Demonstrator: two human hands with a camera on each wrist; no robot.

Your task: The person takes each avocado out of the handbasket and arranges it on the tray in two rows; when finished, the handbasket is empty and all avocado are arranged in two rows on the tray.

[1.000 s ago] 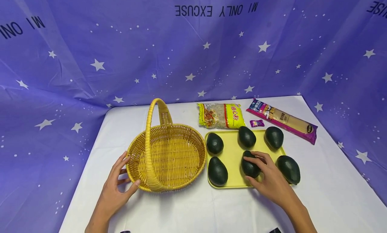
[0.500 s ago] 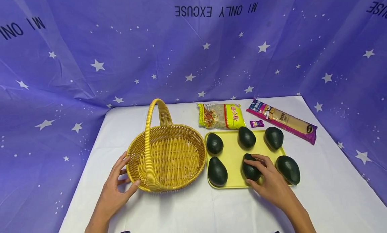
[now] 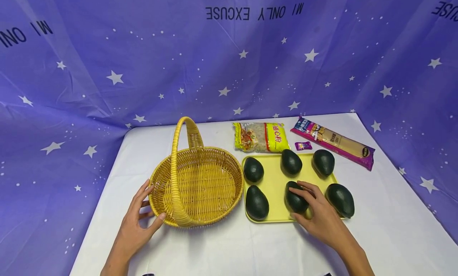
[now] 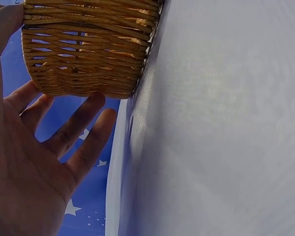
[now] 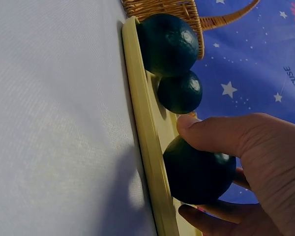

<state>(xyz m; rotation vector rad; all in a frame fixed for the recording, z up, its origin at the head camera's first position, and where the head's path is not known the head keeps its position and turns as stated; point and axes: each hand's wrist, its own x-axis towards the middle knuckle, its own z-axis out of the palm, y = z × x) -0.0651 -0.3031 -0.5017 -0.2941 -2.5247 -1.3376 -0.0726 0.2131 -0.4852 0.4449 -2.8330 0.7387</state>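
Observation:
In the head view, a yellow wicker basket (image 3: 200,188) with a tall handle stands left of a yellow tray (image 3: 275,188). My left hand (image 3: 137,224) rests against the basket's left side. Its fingers are spread along the wicker wall, the thumb up at the rim in the left wrist view. Several dark green avocados lie on the tray. With thumb and fingers on either side, my right hand (image 3: 318,212) holds the front middle avocado (image 3: 295,197) low over the tray. The right wrist view shows my thumb on top of that avocado (image 5: 199,174), fingers curling round its far side.
Behind the tray lie a yellow pasta bag (image 3: 261,137), a small purple wrapped candy (image 3: 303,146) and a long purple noodle packet (image 3: 332,142). The basket's right rim sits close to the tray's left edge. A purple starry cloth (image 3: 200,69) hangs beyond the white table (image 3: 222,252).
My right hand and the avocado in it have shifted slightly toward me over the tray. The left hand keeps its place on the basket.

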